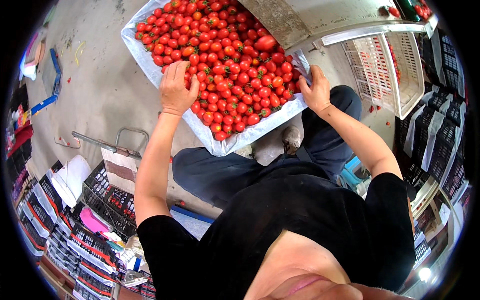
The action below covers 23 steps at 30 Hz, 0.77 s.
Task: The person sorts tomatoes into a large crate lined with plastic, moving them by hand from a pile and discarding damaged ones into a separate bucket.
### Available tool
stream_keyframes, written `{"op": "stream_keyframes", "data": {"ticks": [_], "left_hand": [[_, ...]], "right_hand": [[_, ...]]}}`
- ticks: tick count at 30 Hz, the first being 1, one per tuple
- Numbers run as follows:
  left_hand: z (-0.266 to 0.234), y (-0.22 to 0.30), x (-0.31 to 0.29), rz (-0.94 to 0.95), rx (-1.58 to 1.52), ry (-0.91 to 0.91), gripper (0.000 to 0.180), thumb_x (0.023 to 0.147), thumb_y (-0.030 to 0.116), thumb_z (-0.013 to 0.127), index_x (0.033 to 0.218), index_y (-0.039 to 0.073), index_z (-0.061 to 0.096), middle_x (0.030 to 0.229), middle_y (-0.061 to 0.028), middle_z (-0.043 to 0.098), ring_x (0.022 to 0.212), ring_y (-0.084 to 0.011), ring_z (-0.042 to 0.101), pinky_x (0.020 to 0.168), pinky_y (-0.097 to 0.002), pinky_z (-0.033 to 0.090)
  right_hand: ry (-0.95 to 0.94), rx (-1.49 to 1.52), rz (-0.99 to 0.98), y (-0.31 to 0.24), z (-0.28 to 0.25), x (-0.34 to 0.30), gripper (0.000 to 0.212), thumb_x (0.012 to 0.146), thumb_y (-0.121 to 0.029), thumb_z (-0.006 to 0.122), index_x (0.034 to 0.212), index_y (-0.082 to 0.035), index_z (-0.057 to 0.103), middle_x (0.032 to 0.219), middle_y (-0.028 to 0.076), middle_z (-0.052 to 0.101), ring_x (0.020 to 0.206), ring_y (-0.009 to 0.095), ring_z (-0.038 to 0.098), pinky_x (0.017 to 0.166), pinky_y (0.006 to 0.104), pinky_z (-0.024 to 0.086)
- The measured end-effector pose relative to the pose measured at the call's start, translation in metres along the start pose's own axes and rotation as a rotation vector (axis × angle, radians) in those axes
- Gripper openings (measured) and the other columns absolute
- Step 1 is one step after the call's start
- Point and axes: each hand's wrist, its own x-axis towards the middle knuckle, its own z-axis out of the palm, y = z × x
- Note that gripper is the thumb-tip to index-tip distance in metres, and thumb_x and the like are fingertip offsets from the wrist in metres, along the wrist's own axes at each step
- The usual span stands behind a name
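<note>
A crate lined with white sheeting [212, 145] sits in front of me, heaped with small red tomatoes [227, 75], some with green stems. My left hand [177, 89] is closed over the crate's left rim, its thumb beside the tomatoes. At the right rim, my right hand [316, 91] grips the liner's edge with bent fingers. The fingertips of both hands are partly hidden. A blurred red tomato [265, 43] shows near the crate's far right, beside the metal chute.
A worn metal chute [280, 22] juts over the crate's far right corner. On the right stand a white slatted crate [367, 65] and stacked black crates [435, 135]. A metal-framed trolley [117, 142] and a black basket [102, 187] are at lower left. My knees flank the crate's near side.
</note>
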Motion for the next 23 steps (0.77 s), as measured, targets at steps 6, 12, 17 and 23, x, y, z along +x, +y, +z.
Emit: {"op": "stream_keyframes", "data": {"ticks": [6, 12, 17, 23], "left_hand": [[0.0004, -0.0003, 0.0008, -0.01, 0.011, 0.023, 0.032, 0.077, 0.016, 0.068, 0.107, 0.004, 0.063, 0.109, -0.0139, 0.061, 0.099, -0.0337, 0.061, 0.088, -0.0422, 0.051], [-0.0018, 0.0, -0.0005, -0.013, 0.028, 0.014, 0.026, 0.076, 0.016, 0.068, 0.1, 0.005, 0.065, 0.107, -0.0116, 0.061, 0.097, -0.0318, 0.061, 0.086, -0.0409, 0.051], [-0.0018, 0.0018, 0.0005, -0.012, 0.043, 0.002, 0.026, 0.076, 0.017, 0.069, 0.098, 0.005, 0.065, 0.107, -0.0113, 0.061, 0.097, -0.0317, 0.061, 0.086, -0.0407, 0.051], [-0.0011, 0.0018, 0.0001, -0.029, 0.067, -0.027, 0.028, 0.077, 0.02, 0.07, 0.101, 0.006, 0.065, 0.11, -0.0122, 0.06, 0.1, -0.0323, 0.061, 0.088, -0.0411, 0.051]], "right_hand": [[0.009, 0.009, -0.024, 0.0034, -0.0013, -0.0045, 0.029, 0.083, -0.019, 0.062, 0.102, 0.001, 0.056, 0.092, 0.025, 0.059, 0.084, 0.048, 0.058, 0.073, 0.0513, 0.047], [0.01, 0.033, -0.027, 0.0004, 0.0004, -0.0032, 0.028, 0.083, -0.019, 0.062, 0.101, 0.001, 0.056, 0.092, 0.025, 0.059, 0.082, 0.048, 0.058, 0.071, 0.0506, 0.047], [0.029, 0.015, -0.062, 0.0024, 0.0002, -0.003, 0.027, 0.082, -0.019, 0.062, 0.1, 0.001, 0.055, 0.091, 0.025, 0.058, 0.081, 0.047, 0.058, 0.07, 0.0506, 0.047], [-0.011, 0.009, -0.036, 0.006, 0.0004, -0.0028, 0.03, 0.082, -0.02, 0.063, 0.104, 0.0, 0.056, 0.096, 0.026, 0.058, 0.086, 0.046, 0.058, 0.075, 0.0506, 0.046]]}}
